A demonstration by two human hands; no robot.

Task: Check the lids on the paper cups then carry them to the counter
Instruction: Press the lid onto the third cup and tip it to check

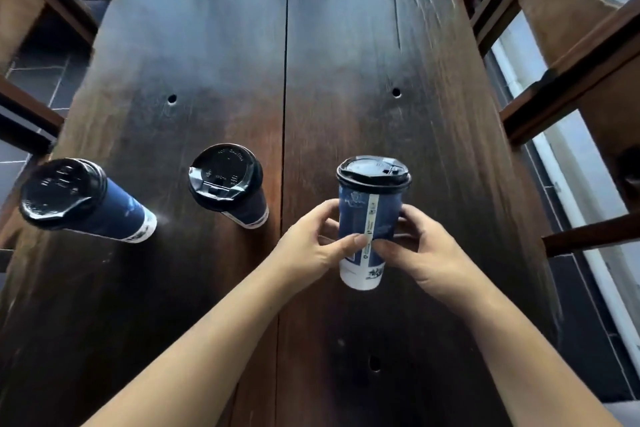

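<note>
Right of centre, over the near end of the tabletop (346, 62), both hands are on the blue cup (367, 215). The left hand (311, 246) and right hand (426, 253) wrap its lower wall from either side, fingers (323, 211) curled round it and thumbs meeting at the white seam. Whether its base touches the wood, I cannot tell. Its black lid (373, 174) looks level on the rim.

Now for the check, as I read it: hold low and gently, since squeezing a paper wall can pop a lid loose. One hand should steady the body while the other presses round the lid's edge, feeling for any lifted spot.

Two more wait to the left, the middle cup (242, 208) and the far-left cup (117, 215), both upright, lidded and well apart.
</note>
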